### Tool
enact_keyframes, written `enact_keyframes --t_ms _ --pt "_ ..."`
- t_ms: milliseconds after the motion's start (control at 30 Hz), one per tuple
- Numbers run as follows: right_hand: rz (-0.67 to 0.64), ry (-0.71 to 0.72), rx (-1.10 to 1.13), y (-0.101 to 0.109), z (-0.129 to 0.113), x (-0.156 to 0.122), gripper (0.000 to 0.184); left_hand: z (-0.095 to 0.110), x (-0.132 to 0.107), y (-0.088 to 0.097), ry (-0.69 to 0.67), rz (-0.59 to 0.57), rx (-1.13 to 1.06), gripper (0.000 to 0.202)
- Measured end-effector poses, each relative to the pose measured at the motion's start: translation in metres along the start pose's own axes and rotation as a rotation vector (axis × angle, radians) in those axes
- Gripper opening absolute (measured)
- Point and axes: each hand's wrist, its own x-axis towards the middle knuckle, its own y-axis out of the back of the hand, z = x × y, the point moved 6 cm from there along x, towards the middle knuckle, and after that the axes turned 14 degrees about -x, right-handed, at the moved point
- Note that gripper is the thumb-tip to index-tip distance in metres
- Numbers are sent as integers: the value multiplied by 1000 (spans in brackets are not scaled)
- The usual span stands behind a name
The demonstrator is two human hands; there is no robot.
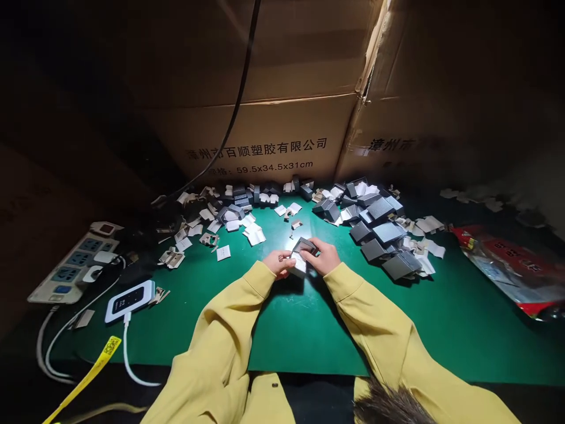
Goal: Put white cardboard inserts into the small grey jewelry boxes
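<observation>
Between my hands, above the green table [291,330], is a small dark grey box [303,245] with a white paper piece [300,263] at its near side. My left hand [279,262] pinches the white piece's left edge. On the right, my right hand [325,257] grips the box, thumb across its face. Whether the white piece sits inside the box or against it, I cannot tell. Small torn scraps [295,224] lie just beyond my hands.
Grey boxes [388,229] are heaped at right, with more boxes and white papers [253,234] at back left. A power strip [75,265] and a white device [129,301] with cables stand left. A red-and-clear plastic bag [512,271] lies right. Cardboard cartons [265,129] wall the back.
</observation>
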Motion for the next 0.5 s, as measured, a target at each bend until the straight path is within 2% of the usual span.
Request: enact_keyframes --t_ms 133,267,400,500 --pt "5 -46 -10 -4 2 1 17 -1 -2 -3 26 -35 61 40" --pt "50 -95 -83 -7 5 3 17 1 1 -5 33 -62 75 57" --pt "116 -108 -35 -4 7 4 20 0 7 -6 35 -88 -101 78" --pt "94 -80 67 -5 6 3 24 -5 12 -3 45 -44 -273 76"
